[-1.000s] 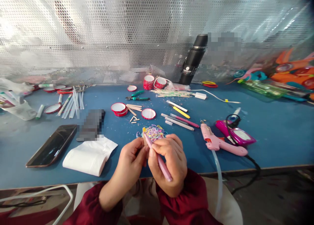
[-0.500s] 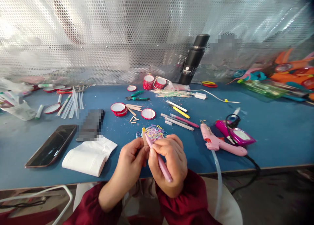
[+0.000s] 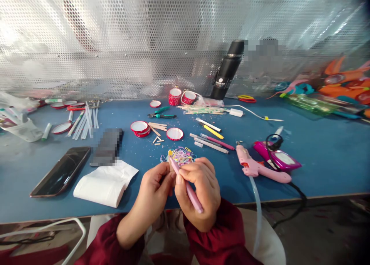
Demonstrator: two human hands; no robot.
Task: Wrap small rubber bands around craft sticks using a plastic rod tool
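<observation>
Though cluttered end to end, blue bench (image 3: 326,157) filling the width of the view, backed by a perforated metal screen (image 3: 144,45). Leaning against that screen, black flask (image 3: 228,70) with a small round white logo and a line of print beneath it, too small to read. On the near left, folded white tissue (image 3: 105,184), just beside a dark phone (image 3: 60,171) lying flat with its glass up. On the near right, pink glue gun (image 3: 257,166) lying on its side. At the near edge, in the middle, left hand (image 3: 153,191) and right hand (image 3: 199,188) meeting at the fingertips just above the bench. Right hand clamped around a pink pen (image 3: 192,197), fingers wrapped over the barrel. Long axis of the pen slanted: lower end sticking out below the right hand toward the person, upper end pointing away and to the left, at a heap of coloured rubber bands (image 3: 182,155) lying on the bench just beyond the fingers. Left hand closed, thumb and fingers pinched together on a small tan piece (image 3: 171,165), mostly hidden, right against the pen's upper end.
</observation>
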